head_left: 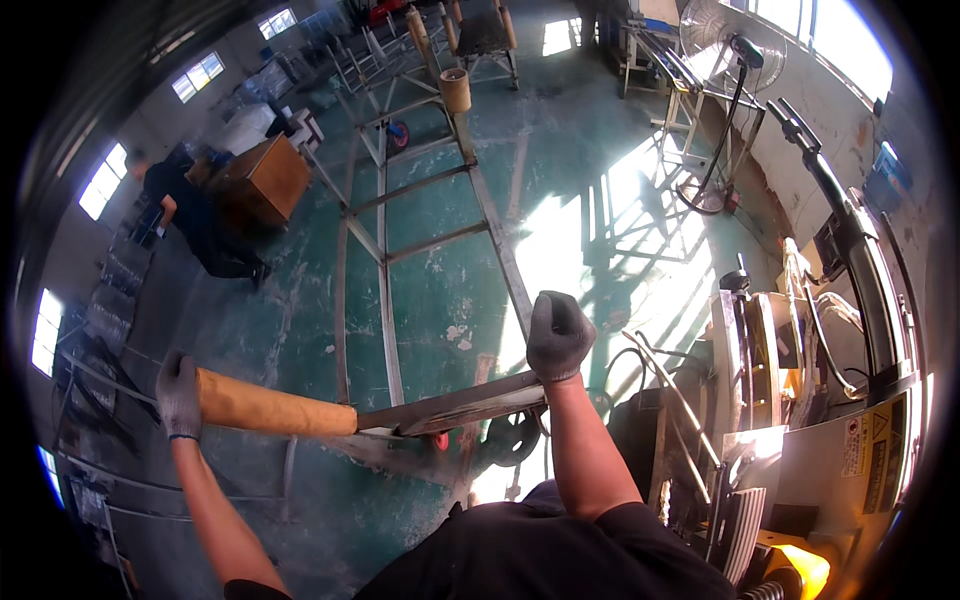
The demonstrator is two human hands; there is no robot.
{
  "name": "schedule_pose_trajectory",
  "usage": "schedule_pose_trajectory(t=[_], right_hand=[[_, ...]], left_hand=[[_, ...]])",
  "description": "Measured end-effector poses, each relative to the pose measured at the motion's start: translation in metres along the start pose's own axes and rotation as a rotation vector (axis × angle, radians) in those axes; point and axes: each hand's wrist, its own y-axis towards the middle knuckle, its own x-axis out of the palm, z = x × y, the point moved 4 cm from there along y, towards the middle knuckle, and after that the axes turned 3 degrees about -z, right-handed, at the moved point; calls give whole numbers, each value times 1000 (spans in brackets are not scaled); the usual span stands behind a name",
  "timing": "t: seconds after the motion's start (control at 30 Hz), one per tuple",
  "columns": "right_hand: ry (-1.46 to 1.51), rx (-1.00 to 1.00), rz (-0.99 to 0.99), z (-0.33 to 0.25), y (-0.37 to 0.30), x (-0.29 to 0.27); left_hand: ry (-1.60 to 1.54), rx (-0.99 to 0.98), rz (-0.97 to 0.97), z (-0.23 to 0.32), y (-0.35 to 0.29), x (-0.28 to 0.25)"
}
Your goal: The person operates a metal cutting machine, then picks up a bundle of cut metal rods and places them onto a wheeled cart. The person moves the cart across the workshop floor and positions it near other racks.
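Note:
A long metal frame (388, 300) with crossbars stretches away from me over the floor. A brown cardboard tube (275, 403) sits around the left part of its near end bar (455, 400). My left hand (180, 395), in a grey glove, is closed at the tube's outer end; its fingers are partly hidden. My right hand (560, 335), also gloved, makes a fist where the frame's right rail meets the near bar; what lies inside the fist is mostly covered. Another short brown tube (455, 90) stands at the frame's far right corner.
At left, a person in dark clothes (205, 215) stands by a brown box (265, 180). Machinery with a black arm (850, 230) and a yellow part (800, 568) is close on my right. More metal racks (480, 40) and a fan (735, 45) are farther off.

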Motion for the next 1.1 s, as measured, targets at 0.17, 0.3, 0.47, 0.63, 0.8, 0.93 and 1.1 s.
schedule_pose_trajectory(t=[0.17, 0.3, 0.47, 0.63, 0.8, 0.93, 1.1], right_hand=[[-12, -45, -27, 4, 14, 24], [-367, 222, -375, -3, 35, 49], [-453, 202, -381, -13, 50, 71], [-591, 60, -266, 9, 62, 91], [-621, 21, -277, 26, 74, 121], [-626, -41, -231, 33, 89, 126], [-587, -82, -208, 43, 95, 135]], left_hand=[[140, -51, 59, 11, 28, 11], [166, -30, 5, -11, 61, 20], [250, -114, -178, -5, 104, 38], [134, -66, -192, 13, 116, 60], [245, 5, -123, 0, 136, 63], [349, -39, -231, 20, 147, 77], [331, -79, -232, 17, 159, 82]])
